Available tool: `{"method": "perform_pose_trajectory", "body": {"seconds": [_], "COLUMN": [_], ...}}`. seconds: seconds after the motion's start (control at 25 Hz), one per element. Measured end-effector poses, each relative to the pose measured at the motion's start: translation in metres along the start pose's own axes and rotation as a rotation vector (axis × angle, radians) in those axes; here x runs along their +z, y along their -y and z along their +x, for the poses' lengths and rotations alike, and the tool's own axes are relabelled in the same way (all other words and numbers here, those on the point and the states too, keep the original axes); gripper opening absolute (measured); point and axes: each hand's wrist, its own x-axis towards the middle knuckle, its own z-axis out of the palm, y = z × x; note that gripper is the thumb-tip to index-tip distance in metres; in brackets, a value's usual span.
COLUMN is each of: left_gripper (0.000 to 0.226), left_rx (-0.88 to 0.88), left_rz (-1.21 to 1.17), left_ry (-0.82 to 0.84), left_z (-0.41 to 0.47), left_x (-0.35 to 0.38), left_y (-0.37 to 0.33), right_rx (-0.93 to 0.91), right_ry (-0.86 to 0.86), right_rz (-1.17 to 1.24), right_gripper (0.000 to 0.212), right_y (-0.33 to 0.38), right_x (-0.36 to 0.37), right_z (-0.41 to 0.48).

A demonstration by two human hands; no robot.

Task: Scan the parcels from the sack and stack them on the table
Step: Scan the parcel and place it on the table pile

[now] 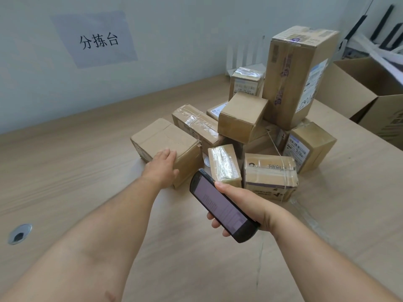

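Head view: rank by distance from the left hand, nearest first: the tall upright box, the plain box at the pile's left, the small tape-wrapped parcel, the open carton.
1. Plain box, pile's left end, touched by the left hand.
2. Tape-wrapped parcel, just right of it.
3. Tall upright box, pile's back right.
4. Open carton, far right.
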Motion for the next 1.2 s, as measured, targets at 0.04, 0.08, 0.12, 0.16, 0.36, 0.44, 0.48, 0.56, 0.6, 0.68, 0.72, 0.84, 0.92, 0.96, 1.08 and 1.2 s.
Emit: {"method": "perform_pose_trajectory", "body": {"seconds": [0.04, 0.08, 0.12, 0.16, 0.36, 0.44, 0.48, 0.56, 0.6, 0.68, 0.72, 0.84, 0.92, 0.96, 1.08, 1.2], "left_gripper": [0.062, 0.063, 0.067, 0.073, 0.079, 0.067, 0.058, 0.044, 0.047, 0.075, 0.089, 0.107, 0.102, 0.099, 0.093, 0.08], "left_rx": [0.005, 0.01, 0.009, 0.005, 0.123, 0.177, 0.186, 0.143, 0.075, -0.121, -0.218, -0.406, -0.428, -0.417, -0.351, -0.307], "left_rz": [-0.001, -0.004, -0.006, -0.002, 0.11, 0.092, 0.084, 0.078, 0.08, 0.074, 0.058, 0.012, -0.009, -0.019, -0.164, -0.323], "left_ry": [-0.012, -0.028, -0.036, -0.042, 0.041, 0.078, 0.072, 0.005, -0.032, -0.047, -0.028, 0.042, 0.093, 0.103, 0.106, 0.004], "left_z": [-0.007, -0.016, -0.028, -0.042, -0.116, -0.145, -0.158, -0.183, -0.192, -0.205, -0.209, -0.217, -0.221, -0.224, -0.24, -0.258], "left_x": [0.002, 0.003, 0.003, 0.002, 0.005, 0.005, 0.004, 0.002, 0.003, 0.008, 0.012, 0.025, 0.028, 0.028, 0.018, -0.003], "left_y": [0.005, 0.01, 0.016, 0.022, 0.054, 0.064, 0.067, 0.071, 0.072, 0.066, 0.059, 0.031, 0.022, 0.024, 0.056, 0.111], "right_rx": [0.005, 0.01, 0.013, 0.011, -0.019, -0.029, -0.029, -0.023, -0.016, -0.002, 0.001, -0.004, -0.014, -0.017, -0.028, -0.038], "right_ry": [0.006, 0.016, 0.031, 0.046, 0.059, 0.047, 0.039, 0.03, 0.023, 0.008, 0.005, 0.008, 0.008, 0.01, 0.026, 0.061], "right_rz": [0.0, -0.003, -0.006, -0.01, -0.03, -0.038, -0.046, -0.062, -0.07, -0.081, -0.087, -0.102, -0.107, -0.109, -0.11, -0.105], "right_gripper": [0.063, 0.064, 0.066, 0.069, 0.076, 0.072, 0.069, 0.066, 0.065, 0.064, 0.065, 0.059, 0.057, 0.056, 0.055, 0.056], "right_y": [-0.002, -0.004, -0.006, -0.008, -0.023, -0.031, -0.034, -0.042, -0.047, -0.054, -0.057, -0.063, -0.066, -0.067, -0.068, -0.071], "right_x": [0.001, 0.005, 0.01, 0.019, 0.07, 0.084, 0.09, 0.101, 0.106, 0.112, 0.116, 0.124, 0.128, 0.13, 0.138, 0.15], "right_z": [0.001, 0.0, -0.001, -0.005, -0.032, -0.046, -0.052, -0.062, -0.067, -0.075, -0.079, -0.089, -0.092, -0.094, -0.098, -0.097]}}
